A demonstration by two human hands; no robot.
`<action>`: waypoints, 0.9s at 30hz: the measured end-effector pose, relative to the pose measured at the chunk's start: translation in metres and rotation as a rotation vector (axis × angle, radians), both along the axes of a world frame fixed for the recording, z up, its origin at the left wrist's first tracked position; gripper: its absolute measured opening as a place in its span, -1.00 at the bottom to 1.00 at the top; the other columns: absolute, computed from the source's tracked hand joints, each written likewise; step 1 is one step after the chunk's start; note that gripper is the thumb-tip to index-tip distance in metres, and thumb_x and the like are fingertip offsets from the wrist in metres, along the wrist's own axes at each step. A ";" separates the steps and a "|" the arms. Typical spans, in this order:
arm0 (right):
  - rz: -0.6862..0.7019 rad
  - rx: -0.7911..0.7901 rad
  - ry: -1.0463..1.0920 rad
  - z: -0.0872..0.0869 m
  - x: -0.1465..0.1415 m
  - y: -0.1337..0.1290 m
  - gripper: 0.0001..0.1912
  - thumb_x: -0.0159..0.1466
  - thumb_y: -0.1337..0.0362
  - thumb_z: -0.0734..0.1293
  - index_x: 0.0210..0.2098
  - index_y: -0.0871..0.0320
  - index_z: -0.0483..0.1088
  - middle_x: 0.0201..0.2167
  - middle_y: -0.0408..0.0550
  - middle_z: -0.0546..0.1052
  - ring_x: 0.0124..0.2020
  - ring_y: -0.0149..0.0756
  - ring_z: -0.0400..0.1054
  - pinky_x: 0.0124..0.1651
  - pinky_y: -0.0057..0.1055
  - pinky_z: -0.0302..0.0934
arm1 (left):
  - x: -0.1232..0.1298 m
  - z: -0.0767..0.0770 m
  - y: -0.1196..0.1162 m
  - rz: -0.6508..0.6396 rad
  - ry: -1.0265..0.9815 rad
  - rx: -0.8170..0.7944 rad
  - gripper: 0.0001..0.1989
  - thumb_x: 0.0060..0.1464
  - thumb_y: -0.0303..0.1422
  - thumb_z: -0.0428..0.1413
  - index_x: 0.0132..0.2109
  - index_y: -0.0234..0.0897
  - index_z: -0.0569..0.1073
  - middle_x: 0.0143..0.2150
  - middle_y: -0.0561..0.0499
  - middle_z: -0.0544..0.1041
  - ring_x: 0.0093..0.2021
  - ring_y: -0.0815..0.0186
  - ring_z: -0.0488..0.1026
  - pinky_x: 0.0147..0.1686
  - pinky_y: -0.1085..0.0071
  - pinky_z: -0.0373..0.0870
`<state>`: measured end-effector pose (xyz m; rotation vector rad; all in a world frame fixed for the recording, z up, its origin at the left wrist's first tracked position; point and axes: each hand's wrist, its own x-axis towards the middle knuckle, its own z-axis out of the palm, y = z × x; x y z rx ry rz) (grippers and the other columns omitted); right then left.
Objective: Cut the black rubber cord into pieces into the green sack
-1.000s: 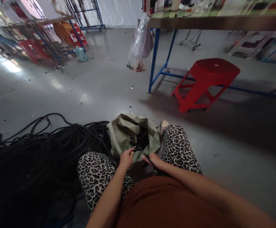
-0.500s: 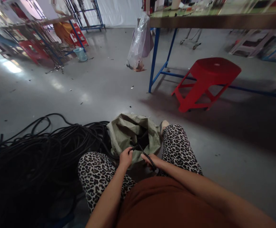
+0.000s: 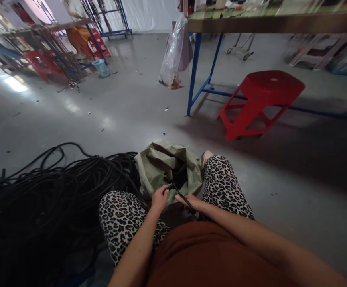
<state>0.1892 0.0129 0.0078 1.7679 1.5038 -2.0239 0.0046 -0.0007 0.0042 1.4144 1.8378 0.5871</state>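
Left hand (image 3: 159, 199) angled inward — right hand (image 3: 189, 202) opposite, gripping scissors (image 3: 186, 200)

sack (image 3: 194, 169) on floor (image 3: 125, 103), before and between the wearer's knees (image 3: 116, 205). cord pile (image 3: 98, 173) directly left of sack. table (image 3: 266, 24) ahead, right; bag (image 3: 175, 52) hangs at its left end. stool (image 3: 271, 85) at table's near side. basket (image 3: 101, 67) ahead, left.

the grey floor (image 3: 125, 107) has a dull shine, brightest at the far left. an open green sack (image 3: 146, 173) stands on it, a heap of looped black cord (image 3: 101, 171) sprawled just left of it. farther out stand a red stool (image 3: 272, 81), a blue-legged bench (image 3: 251, 26) and a light blue basket (image 3: 101, 68), with small scraps (image 3: 166, 109) scattered about.
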 end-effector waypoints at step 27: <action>0.018 0.062 -0.091 -0.015 0.001 -0.001 -0.32 0.25 -0.26 0.18 -0.55 0.27 0.38 -0.68 -0.08 0.35 -0.68 -0.42 0.27 -0.58 -0.54 0.14 | 0.005 -0.002 -0.003 -0.117 0.071 -0.018 -0.69 0.13 -0.45 0.03 -0.03 -0.28 0.55 -0.03 -0.13 0.59 0.01 0.17 0.51 0.06 0.21 0.40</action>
